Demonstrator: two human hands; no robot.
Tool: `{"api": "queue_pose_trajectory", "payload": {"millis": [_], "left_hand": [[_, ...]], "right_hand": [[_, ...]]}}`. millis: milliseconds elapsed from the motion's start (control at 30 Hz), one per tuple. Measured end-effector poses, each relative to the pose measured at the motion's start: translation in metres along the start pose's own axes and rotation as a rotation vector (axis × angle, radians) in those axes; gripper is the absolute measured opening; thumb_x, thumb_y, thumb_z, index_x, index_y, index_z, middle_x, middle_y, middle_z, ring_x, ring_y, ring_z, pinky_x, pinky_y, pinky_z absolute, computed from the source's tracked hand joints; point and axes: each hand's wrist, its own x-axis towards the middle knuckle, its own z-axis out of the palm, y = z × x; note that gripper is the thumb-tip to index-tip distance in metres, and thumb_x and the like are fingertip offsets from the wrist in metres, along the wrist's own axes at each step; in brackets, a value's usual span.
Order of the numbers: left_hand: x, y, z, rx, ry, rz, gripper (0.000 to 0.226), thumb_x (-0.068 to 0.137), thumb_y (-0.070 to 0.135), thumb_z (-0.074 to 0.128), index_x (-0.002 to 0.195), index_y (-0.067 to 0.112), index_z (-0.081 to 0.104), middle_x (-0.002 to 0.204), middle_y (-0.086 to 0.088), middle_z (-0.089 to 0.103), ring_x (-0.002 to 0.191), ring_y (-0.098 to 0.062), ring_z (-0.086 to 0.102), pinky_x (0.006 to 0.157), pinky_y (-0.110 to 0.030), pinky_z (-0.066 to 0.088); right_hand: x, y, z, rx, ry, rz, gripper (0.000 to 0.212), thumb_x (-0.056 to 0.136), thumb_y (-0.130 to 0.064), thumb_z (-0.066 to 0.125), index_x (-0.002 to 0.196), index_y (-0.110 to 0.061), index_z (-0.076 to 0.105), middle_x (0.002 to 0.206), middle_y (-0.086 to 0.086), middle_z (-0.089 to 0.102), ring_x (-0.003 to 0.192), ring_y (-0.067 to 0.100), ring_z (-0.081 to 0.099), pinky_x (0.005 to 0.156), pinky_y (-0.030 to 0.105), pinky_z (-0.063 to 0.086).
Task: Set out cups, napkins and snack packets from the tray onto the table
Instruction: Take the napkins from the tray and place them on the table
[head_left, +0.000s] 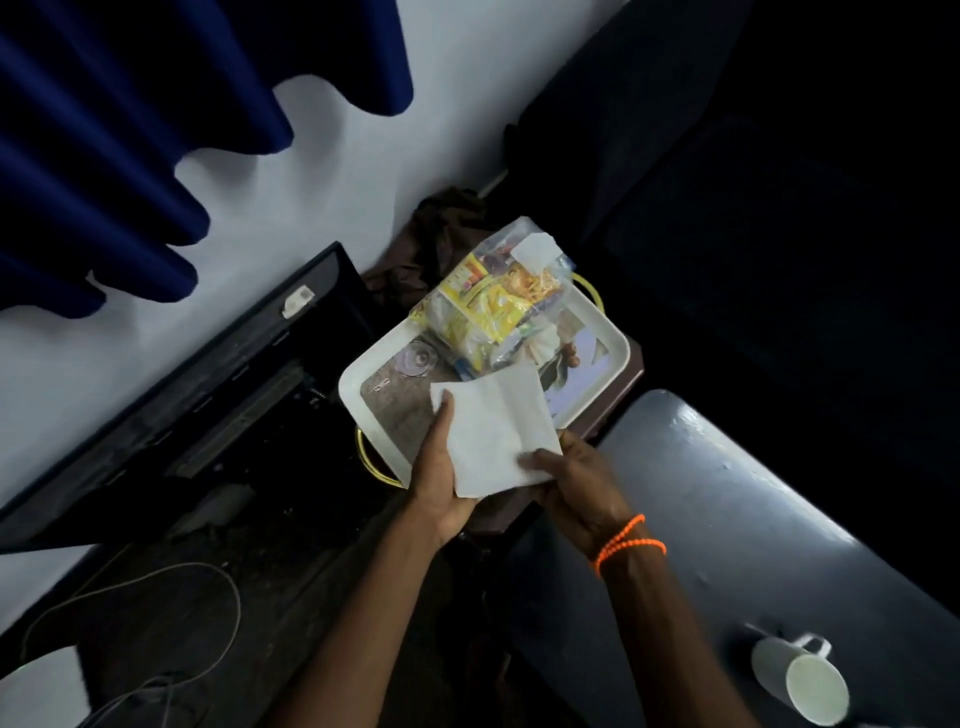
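A white napkin (498, 434) is held flat between both hands above the near corner of the white tray (358, 371). My left hand (441, 473) grips its left edge with the thumb on top. My right hand (576, 480), with orange beads at the wrist, pinches its lower right corner. On the tray lie yellow snack packets in a clear bag (496, 301) and a clear glass cup (415, 358). A white mug (797, 678) stands on the grey table (727, 499) at the lower right.
The tray rests on a small dark stand with yellow handles (371, 462). A black screen (208, 395) leans against the white wall at the left, under blue curtains (130, 130). A cable (156, 577) loops on the floor. A dark cloth (436, 228) lies behind the tray.
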Motion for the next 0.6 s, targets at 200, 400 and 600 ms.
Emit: {"api": "queue_pose_trajectory", "payload": {"millis": [200, 400, 600], "left_hand": [[0.000, -0.039, 0.025, 0.340, -0.075, -0.033, 0.035, 0.083, 0.023, 0.080, 0.117, 0.016, 0.075, 0.118, -0.014, 0.076, 0.110, -0.034, 0.073, 0.085, -0.050, 0.062], [-0.016, -0.082, 0.063, 0.502, -0.151, -0.045, 0.059, 0.070, 0.031, 0.092, 0.123, 0.014, 0.072, 0.116, -0.014, 0.077, 0.107, -0.032, 0.075, 0.090, -0.052, 0.060], [-0.038, -0.132, 0.107, 0.741, -0.124, -0.036, 0.046, 0.078, 0.020, 0.084, 0.120, 0.013, 0.067, 0.110, -0.009, 0.079, 0.100, -0.028, 0.077, 0.088, -0.049, 0.062]], "right_hand": [[-0.035, -0.010, -0.054, -0.240, 0.060, 0.003, 0.046, 0.080, -0.032, 0.078, 0.122, -0.016, 0.066, 0.113, 0.005, 0.077, 0.105, 0.026, 0.074, 0.087, 0.046, 0.061], [-0.063, 0.000, -0.089, -0.227, 0.253, -0.088, 0.035, 0.091, -0.039, 0.069, 0.115, -0.014, 0.068, 0.106, 0.007, 0.078, 0.096, 0.026, 0.076, 0.079, 0.047, 0.064], [-0.127, 0.011, -0.167, 0.017, 0.396, -0.219, 0.026, 0.084, -0.003, 0.076, 0.108, -0.003, 0.066, 0.106, 0.019, 0.076, 0.086, 0.027, 0.074, 0.072, 0.038, 0.060]]}}
